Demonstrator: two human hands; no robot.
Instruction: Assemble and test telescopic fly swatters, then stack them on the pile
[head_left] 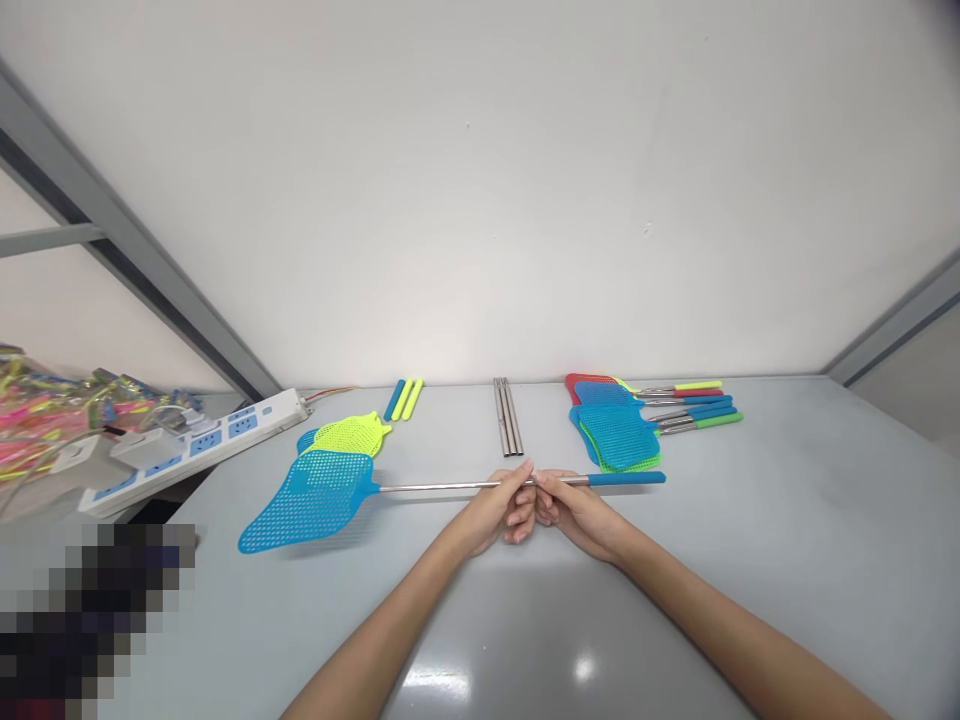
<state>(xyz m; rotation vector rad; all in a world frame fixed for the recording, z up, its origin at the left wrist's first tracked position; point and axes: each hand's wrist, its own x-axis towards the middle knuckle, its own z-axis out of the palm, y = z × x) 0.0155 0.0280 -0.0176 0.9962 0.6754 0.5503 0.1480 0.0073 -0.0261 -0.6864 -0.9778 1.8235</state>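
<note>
Left hand (501, 510) and right hand (574, 505) sit almost together, each with its thumb and curled fingers pinching the metal shaft of a blue fly swatter (435, 488). From my remote seat I see it held nearly level over the front of the desk (787, 530), mesh head out to the left, blue grip to the right. I judge that the grasp sits near the grip end so both thumbs can work on one short stretch of shaft.

Across the view, at far left, I find plastic-wrapped goods (67, 415), then a white power strip (279, 413) with adapters plugged in. Beyond the held head lie loose yellow mesh heads (349, 436), with some blue showing beneath. Next come one blue and two yellow grip sleeves (407, 400), side by side, then a row of bare metal tubes (508, 418); such sorting probably keeps each kind easy to reach. On the right, a pile of fly swatters (619, 437) overlaps, grips pointing right, perhaps stacked to save room.
</note>
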